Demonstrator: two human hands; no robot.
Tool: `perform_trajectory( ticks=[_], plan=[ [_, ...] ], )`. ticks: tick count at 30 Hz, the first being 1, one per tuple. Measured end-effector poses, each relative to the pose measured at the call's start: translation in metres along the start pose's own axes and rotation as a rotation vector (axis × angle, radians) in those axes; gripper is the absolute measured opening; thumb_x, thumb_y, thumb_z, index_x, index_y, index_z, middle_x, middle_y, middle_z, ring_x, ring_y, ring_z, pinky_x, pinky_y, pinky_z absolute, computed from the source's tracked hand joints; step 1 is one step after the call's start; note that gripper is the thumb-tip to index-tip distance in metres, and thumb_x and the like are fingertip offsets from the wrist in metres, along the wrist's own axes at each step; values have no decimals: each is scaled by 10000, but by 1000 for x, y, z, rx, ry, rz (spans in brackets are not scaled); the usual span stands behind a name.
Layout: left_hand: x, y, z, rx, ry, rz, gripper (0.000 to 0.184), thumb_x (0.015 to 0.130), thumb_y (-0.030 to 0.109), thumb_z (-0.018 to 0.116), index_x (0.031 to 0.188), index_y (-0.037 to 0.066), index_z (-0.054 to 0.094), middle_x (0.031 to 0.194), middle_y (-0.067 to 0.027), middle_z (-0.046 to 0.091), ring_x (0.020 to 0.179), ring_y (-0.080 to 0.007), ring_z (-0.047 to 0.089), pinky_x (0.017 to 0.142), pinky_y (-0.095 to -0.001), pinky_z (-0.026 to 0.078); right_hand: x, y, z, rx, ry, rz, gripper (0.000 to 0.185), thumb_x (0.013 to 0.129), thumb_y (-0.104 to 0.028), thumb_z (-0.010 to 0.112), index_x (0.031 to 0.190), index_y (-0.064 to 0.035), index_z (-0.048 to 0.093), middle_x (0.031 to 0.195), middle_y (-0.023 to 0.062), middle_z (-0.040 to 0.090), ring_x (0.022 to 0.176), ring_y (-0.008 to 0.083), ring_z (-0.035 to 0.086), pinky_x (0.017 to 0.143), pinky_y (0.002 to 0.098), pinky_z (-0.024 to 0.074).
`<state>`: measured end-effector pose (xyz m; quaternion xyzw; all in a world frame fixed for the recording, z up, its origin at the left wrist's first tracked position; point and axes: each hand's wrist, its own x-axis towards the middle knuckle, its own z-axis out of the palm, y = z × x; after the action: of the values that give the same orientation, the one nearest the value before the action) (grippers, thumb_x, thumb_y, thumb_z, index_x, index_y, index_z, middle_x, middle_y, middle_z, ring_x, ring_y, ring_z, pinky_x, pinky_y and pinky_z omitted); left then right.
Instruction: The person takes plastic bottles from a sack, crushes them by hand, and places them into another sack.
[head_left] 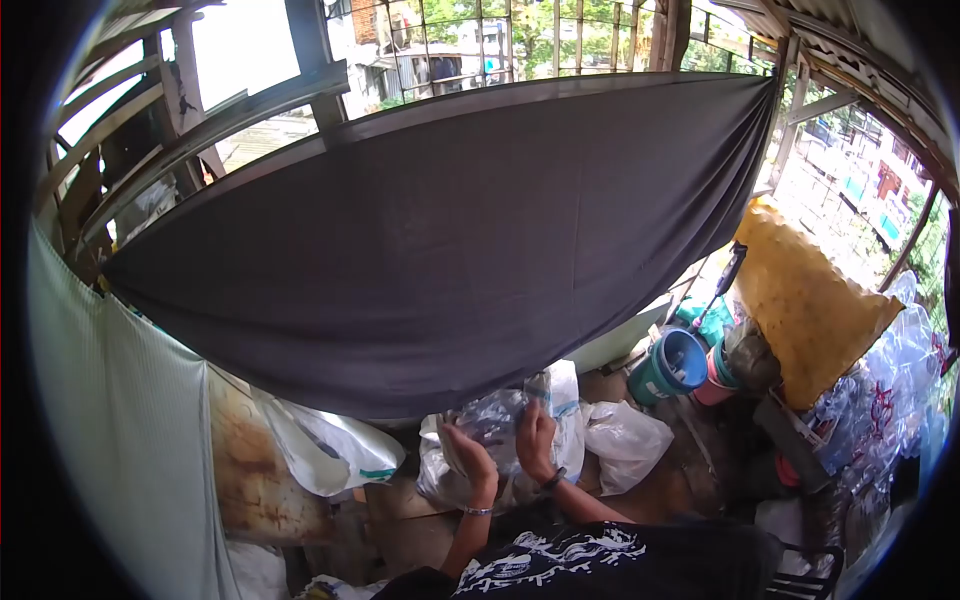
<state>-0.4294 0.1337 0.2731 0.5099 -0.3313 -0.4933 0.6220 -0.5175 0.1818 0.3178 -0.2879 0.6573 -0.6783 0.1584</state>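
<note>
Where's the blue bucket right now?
In the head view, the blue bucket is to the right of the right hand, just beyond a white bag and left of the pink bucket.

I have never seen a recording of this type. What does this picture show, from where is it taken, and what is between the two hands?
There is no machine here, only a person's bare hands. The single picture comes from a camera worn on the head, looking forward and down. The left hand and right hand are on either side of some clear plastic; how firmly it is held, I cannot tell. A white sack is close by, with a pale bag to its right. Farther right stands a blue bucket. The big dark shape is a cloth hanging in front.
</note>
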Motion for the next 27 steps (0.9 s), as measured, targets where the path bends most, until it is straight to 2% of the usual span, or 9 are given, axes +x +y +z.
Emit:
perform_trajectory(
  ticks=[2,5,7,9,11,15,21,22,27],
  plan=[
    [-7,42,-13,9,-90,56,530,1063,376,306,1229,-63,552,1245,-201,589,1150,-268,539,1031,-367,354,-14,13,14,-110,38,-207,341,1019,-213,459,761,8,456,676,185,437,586,300,425,569,413,352],
    [-1,90,-36,253,-148,269,432,1036,306,433,919,-57,636,905,-129,667,843,-203,590,797,-348,444,-27,-3,32,-175,14,-400,327,1014,-201,441,770,15,471,695,191,446,623,331,450,619,430,372],
    [1,110,-49,257,-223,315,397,1029,277,491,861,-54,627,800,-66,641,744,-160,548,716,-311,449,-41,-28,40,0,-31,-216,351,1021,-244,419,830,30,526,764,176,531,672,293,492,654,415,394],
    [10,101,-56,246,-219,571,377,1023,232,492,795,-44,609,681,-81,616,639,-133,528,607,-316,418,-54,-60,49,170,-84,-40,404,1028,-287,396,889,44,580,833,162,615,720,255,534,689,399,417],
    [4,106,-68,292,-218,691,391,1026,230,479,757,-35,582,673,-107,609,633,-115,519,579,-325,392,-67,-71,65,122,-69,29,467,1029,-325,405,804,47,576,715,97,582,668,162,498,613,358,403],
    [10,112,-98,279,-326,440,376,1001,214,517,717,-33,505,596,-78,511,518,-191,457,505,-402,335,-87,-69,85,102,-27,116,551,1028,-361,426,636,20,496,564,24,475,568,101,433,523,318,349],
    [37,117,-113,228,-281,286,395,1018,265,486,754,-21,554,581,-39,449,544,-114,407,492,-322,325,-110,-62,98,194,-188,-107,494,1000,-272,503,600,-15,371,538,-16,372,539,56,330,484,290,248],
    [45,125,-121,151,-369,-121,346,995,318,515,841,23,610,626,6,484,575,-113,470,524,-301,367,-112,-61,99,187,-230,-176,479,993,-249,516,604,-19,356,538,-16,357,538,55,319,483,290,239],
    [78,101,-143,-38,-658,-522,363,957,444,546,896,104,657,813,28,589,722,-99,546,653,-308,442,-121,-69,108,115,-337,-381,442,971,-214,534,624,-10,353,557,39,324,533,93,320,483,325,257]
  ],
)
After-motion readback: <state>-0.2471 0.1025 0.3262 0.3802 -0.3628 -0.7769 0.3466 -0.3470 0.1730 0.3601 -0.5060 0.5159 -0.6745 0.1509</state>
